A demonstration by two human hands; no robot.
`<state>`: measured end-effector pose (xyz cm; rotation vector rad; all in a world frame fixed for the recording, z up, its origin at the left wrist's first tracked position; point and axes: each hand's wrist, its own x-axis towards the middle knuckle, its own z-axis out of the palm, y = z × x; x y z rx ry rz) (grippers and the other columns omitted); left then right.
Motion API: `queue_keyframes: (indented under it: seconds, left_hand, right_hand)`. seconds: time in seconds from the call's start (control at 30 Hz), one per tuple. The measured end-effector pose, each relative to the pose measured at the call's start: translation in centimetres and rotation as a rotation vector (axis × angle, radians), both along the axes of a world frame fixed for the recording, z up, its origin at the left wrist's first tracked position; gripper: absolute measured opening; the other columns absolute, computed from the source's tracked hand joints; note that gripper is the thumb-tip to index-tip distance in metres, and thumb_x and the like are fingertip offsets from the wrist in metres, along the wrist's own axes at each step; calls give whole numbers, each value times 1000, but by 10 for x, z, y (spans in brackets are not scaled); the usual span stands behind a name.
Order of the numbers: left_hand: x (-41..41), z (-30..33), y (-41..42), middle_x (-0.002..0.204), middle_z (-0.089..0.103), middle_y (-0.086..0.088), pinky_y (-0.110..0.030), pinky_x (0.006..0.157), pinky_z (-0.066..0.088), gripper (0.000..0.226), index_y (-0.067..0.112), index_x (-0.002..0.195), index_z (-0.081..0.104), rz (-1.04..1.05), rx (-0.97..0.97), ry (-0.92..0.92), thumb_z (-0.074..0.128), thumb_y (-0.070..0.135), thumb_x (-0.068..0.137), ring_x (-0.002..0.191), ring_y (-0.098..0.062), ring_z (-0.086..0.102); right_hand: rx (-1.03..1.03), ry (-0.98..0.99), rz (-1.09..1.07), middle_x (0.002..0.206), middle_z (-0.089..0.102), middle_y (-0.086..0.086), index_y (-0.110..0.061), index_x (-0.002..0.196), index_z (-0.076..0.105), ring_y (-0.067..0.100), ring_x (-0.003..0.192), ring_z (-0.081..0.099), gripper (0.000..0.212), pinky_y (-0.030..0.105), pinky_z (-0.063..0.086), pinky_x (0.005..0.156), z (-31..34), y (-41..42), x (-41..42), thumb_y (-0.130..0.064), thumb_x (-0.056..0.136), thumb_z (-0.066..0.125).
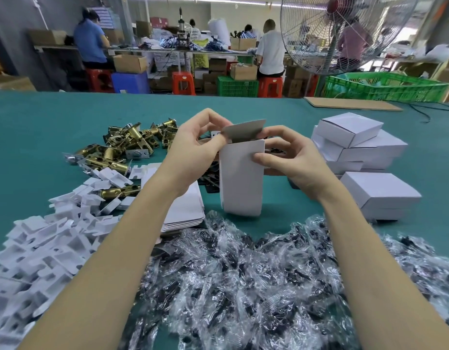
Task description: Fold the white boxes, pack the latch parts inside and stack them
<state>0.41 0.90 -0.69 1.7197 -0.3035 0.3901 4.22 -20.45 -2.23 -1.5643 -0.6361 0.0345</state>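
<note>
I hold a white box (241,178) upright above the green table, its top flap (244,131) open and tilted back, grey on its inner face. Flat unfolded box blanks (185,210) lie in a pile just left of it. Folded, closed white boxes (354,142) are stacked at the right, with two more (380,195) stacked nearer. Brass latch parts (127,145) lie heaped at the far left. White card inserts (46,236) spread over the near left, and clear bags of dark parts (243,274) cover the near edge
</note>
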Motion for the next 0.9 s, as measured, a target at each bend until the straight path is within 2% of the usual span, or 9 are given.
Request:
queue_keyframes:
  seconds: [0.07, 0.13, 0.23, 0.3, 0.4, 0.57, 0.77, 0.9]
  left_hand:
    - [-1, 2, -1, 110, 73, -6, -36, 78, 59, 16, 31, 78, 62, -20, 30, 22, 68, 33, 93, 88, -15, 67]
    - [-2, 3, 0, 107, 74, -10, -42, 85, 58, 26, 31, 72, 58, -26, 32, 39, 70, 48, 87, 91, -19, 67]
    - [0, 3, 3, 100, 76, -8, -44, 81, 62, 19, 29, 77, 62, -19, 22, 22, 74, 40, 88, 85, -18, 69]
    - [0, 2, 4, 99, 77, -2, -34, 72, 61, 5, 29, 91, 69, -39, -21, 17, 74, 30, 92, 85, -14, 71]
    - [-1, 2, 5, 103, 76, 1, -26, 68, 60, 11, 28, 103, 77, -35, -71, 20, 71, 20, 97, 90, -9, 71]
    - [-2, 4, 4, 91, 77, 3, -21, 63, 57, 8, 21, 98, 80, -8, -124, 48, 75, 20, 92, 81, -9, 70]
    - [-2, 1, 2, 88, 79, 2, -22, 67, 59, 10, 21, 93, 81, -9, -133, 68, 76, 13, 90, 80, -7, 72]
    - [-3, 1, 2, 82, 78, 4, -19, 65, 58, 13, 21, 91, 80, 19, -86, 20, 75, 9, 91, 76, -6, 72]
  right_hand:
    - [-1, 6, -1, 96, 76, -2, -22, 108, 68, 16, 90, 73, 27, 28, 60, 74, 0, 0, -1, -4, 89, 76]
    - [-8, 3, 0, 96, 76, -2, -22, 109, 68, 17, 90, 73, 27, 28, 60, 74, 1, 1, -2, -5, 89, 76]
    - [-17, -15, -5, 99, 77, -1, -21, 112, 69, 17, 92, 73, 28, 29, 60, 74, 2, 1, -3, -7, 89, 77]
    - [0, -20, -5, 102, 77, -1, -26, 112, 70, 15, 92, 73, 29, 28, 59, 73, 4, 1, -4, -10, 89, 77]
    - [34, -24, 2, 105, 78, 2, -32, 115, 70, 16, 93, 73, 33, 28, 58, 75, 10, 1, -5, -13, 88, 77]
    - [31, -30, -26, 106, 78, 3, -27, 115, 69, 16, 93, 73, 29, 27, 58, 73, 14, 2, -6, -20, 88, 77]
    - [53, -26, -127, 100, 80, 1, -35, 98, 73, 10, 82, 71, 11, 24, 54, 63, 13, 6, -9, -30, 89, 76]
    - [16, -25, -136, 101, 80, 0, -38, 97, 73, 11, 83, 71, 12, 25, 55, 63, 15, 5, -10, -38, 85, 78]
